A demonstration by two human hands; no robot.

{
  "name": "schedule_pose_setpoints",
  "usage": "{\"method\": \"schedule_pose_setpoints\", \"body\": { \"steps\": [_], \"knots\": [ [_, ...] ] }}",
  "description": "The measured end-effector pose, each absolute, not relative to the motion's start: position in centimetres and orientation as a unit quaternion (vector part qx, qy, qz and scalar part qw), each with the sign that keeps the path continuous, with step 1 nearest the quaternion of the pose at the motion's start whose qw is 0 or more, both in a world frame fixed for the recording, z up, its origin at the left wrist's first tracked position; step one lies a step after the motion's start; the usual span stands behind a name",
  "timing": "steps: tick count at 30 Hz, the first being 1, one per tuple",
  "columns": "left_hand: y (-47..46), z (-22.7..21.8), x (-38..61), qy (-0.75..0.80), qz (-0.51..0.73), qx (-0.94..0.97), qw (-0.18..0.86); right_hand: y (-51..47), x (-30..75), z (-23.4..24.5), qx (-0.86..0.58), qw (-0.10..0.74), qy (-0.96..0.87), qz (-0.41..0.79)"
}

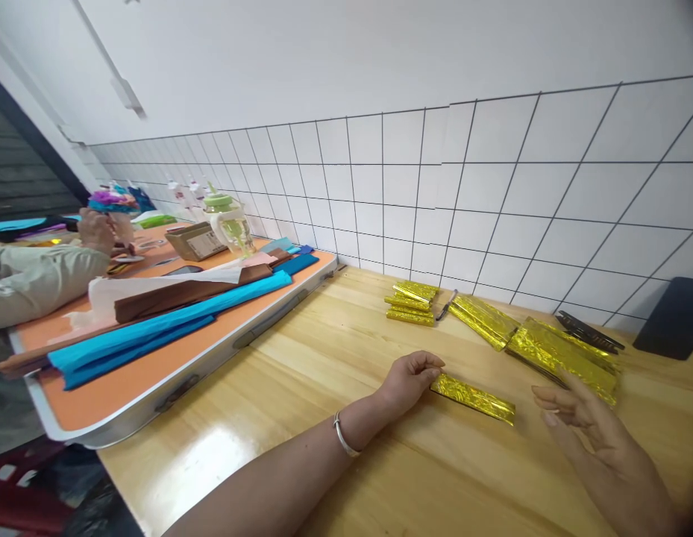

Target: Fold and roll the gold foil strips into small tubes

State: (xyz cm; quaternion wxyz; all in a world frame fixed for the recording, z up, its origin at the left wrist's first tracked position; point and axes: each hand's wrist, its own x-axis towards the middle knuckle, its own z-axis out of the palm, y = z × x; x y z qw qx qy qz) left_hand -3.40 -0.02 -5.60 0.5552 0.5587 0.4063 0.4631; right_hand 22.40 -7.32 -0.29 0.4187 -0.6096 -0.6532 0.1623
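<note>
My left hand (412,378) pinches the left end of a folded gold foil strip (474,398) that lies flat on the wooden table (301,388). A bracelet sits on that wrist. My right hand (586,421) hovers just right of the strip, fingers spread and loose, holding nothing. Beyond the strip a small stack of folded gold strips (412,303) lies near the wall. A larger pile of gold foil sheets (539,341) lies at the back right, close to my right hand's fingertips.
A dark tool (589,333) and a black flat object (675,317) lie at the far right. An orange tray table (133,380) at the left carries blue and brown crepe paper (172,321), a cardboard box (196,241) and a green-lidded bottle (230,222). Another person's sleeve and hand (97,231) work there.
</note>
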Motion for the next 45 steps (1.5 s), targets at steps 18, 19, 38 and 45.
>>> {"method": "schedule_pose_setpoints", "body": {
  "steps": [18, 19, 38, 45],
  "knots": [
    [0.0, -5.8, -3.4, 0.409, 0.455, 0.567, 0.552, -5.2, 23.8, -6.4, -0.601, 0.387, -0.650, 0.258],
    [0.0, -5.8, -3.4, 0.409, 0.455, 0.568, 0.551, -5.2, 23.8, -6.5, -0.602, 0.384, -0.651, 0.257],
    [0.0, -5.9, -3.4, 0.403, 0.453, 0.571, 0.553, -5.9, 23.4, -5.4, -0.596, 0.367, -0.693, 0.176],
    [0.1, -5.7, -3.4, 0.414, 0.474, 0.554, 0.546, -6.5, 22.9, -4.5, -0.562, 0.390, -0.708, 0.176]
  ]
}}
